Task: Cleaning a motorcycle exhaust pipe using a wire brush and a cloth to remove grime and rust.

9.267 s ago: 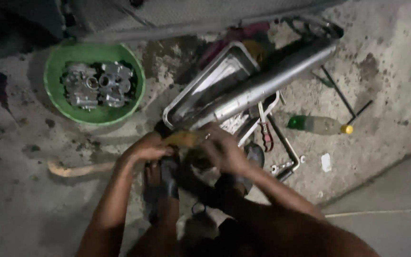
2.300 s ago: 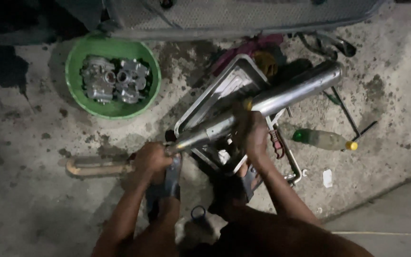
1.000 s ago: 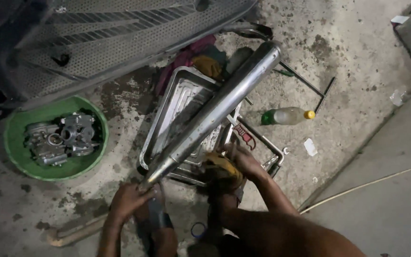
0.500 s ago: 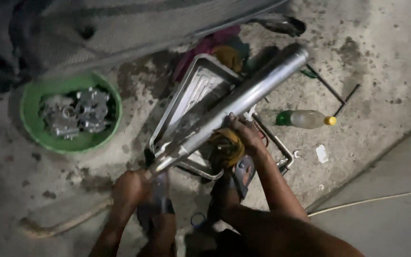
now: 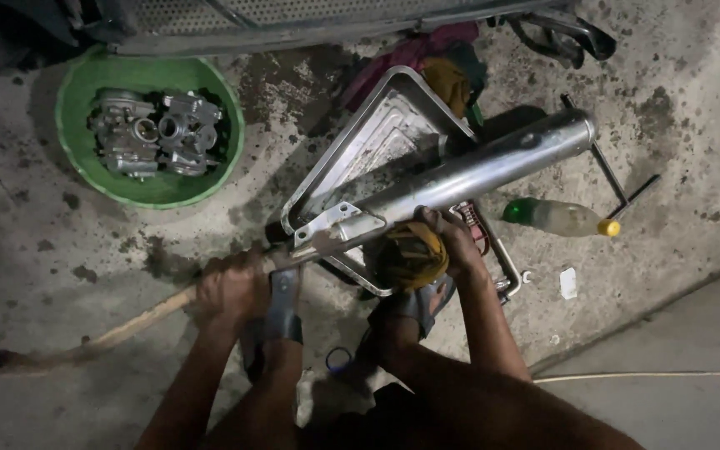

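Note:
A long chrome exhaust silencer (image 5: 477, 171) lies slanted over a shallow metal tray (image 5: 352, 154), its narrow rusty pipe (image 5: 85, 342) curving off to the lower left. My left hand (image 5: 231, 287) is clenched around that pipe near the silencer's bracket. My right hand (image 5: 452, 242) holds the silencer's underside and presses a yellow rag (image 5: 412, 252) against it. My feet in grey sandals rest below the tray.
A green bowl (image 5: 77, 162) with carburettor parts stands at the upper left. A plastic bottle (image 5: 560, 218) with a yellow cap, a black T-handled wrench (image 5: 614, 179) and coloured rags (image 5: 435, 62) lie on the stained concrete. A grille panel runs along the top edge.
The silencer has been lifted and turned over the tray. My right hand slid along its underside with the rag, and my left hand has taken a firm grip on the pipe.

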